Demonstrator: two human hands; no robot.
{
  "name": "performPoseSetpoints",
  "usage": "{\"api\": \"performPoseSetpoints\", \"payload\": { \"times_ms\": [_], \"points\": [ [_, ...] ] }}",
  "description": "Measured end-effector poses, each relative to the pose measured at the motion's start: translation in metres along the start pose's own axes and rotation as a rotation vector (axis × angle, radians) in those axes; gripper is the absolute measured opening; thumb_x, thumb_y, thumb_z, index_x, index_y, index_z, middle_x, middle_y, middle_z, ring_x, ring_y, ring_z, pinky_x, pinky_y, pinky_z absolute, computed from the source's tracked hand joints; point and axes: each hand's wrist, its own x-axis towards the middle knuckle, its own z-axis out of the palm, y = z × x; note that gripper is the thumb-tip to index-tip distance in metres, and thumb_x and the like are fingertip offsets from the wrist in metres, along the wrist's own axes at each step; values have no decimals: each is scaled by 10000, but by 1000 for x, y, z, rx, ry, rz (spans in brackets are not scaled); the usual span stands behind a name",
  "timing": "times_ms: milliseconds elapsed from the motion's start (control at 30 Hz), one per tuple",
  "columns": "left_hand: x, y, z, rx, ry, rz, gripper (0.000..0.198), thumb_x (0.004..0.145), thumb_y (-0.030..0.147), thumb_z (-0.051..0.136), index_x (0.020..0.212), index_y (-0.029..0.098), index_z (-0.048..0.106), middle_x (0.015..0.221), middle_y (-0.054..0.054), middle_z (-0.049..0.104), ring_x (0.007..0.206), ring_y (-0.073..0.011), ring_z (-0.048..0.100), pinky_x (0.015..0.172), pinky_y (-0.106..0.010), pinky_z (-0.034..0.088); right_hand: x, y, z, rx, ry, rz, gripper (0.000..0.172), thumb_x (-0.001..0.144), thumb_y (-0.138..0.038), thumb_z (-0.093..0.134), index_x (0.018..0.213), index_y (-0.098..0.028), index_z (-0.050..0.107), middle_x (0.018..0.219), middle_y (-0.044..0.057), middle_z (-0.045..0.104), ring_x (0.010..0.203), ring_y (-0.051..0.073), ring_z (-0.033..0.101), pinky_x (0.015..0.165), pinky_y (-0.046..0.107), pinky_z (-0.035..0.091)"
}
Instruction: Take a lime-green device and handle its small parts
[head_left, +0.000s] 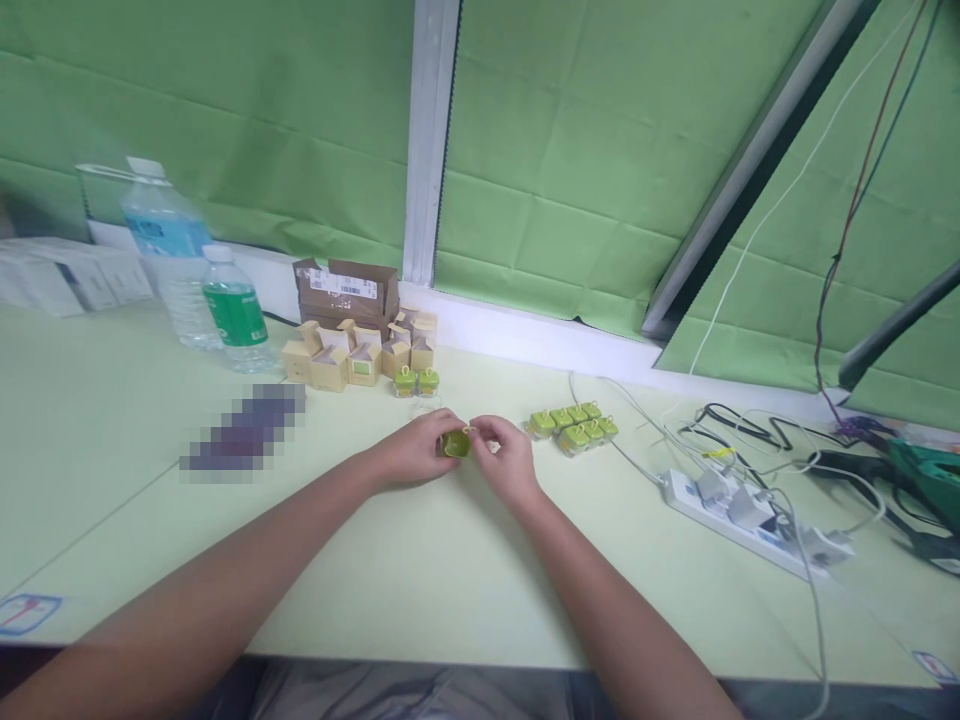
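Note:
Near the middle of the table, my left hand [420,447] is closed round a small green lid [455,444], its hollow side facing me. Fingers of my right hand [504,455] pinch the small yellow loop [468,430] at the lid's right edge. Just beyond my hands lies a clear piece [427,404], too faint to make out well. Two small clear containers with green lids [416,381] stand behind it. To the right of my right hand, several more green-lidded containers [574,425] stand grouped in rows.
Small open cardboard boxes [330,365] and a larger brown box [347,290] stand at the back. Two water bottles [236,315] are at the back left, near a blurred-out dark object [244,433]. A power strip [739,525] with plugs and cables lies on the right.

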Motion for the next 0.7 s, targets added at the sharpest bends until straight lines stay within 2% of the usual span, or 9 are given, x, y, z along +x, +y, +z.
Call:
{"api": "performPoseSetpoints", "payload": {
  "times_ms": [200,467,700],
  "points": [
    [2,4,1,-117,7,-55,288,741,242,645,1023,208,689,921,-35,634,779,-183,581,670,-277,453,1,4,-3,-317,-124,-102,112,837,-148,619,876,-232,683,856,20,724,822,215,618,763,319,451],
    [3,9,0,-174,-20,-41,210,743,272,670,935,188,682,866,-30,612,729,-165,555,626,-263,423,3,10,-5,-420,-271,-113,192,810,-89,639,878,-256,706,808,4,719,839,227,574,770,304,399],
    [3,6,3,-164,-44,-32,184,755,270,686,921,190,681,859,-23,607,710,-155,556,628,-263,435,5,11,-8,-550,-378,-223,203,873,-103,605,897,-252,739,796,20,725,759,198,560,780,309,365]
  ]
}}
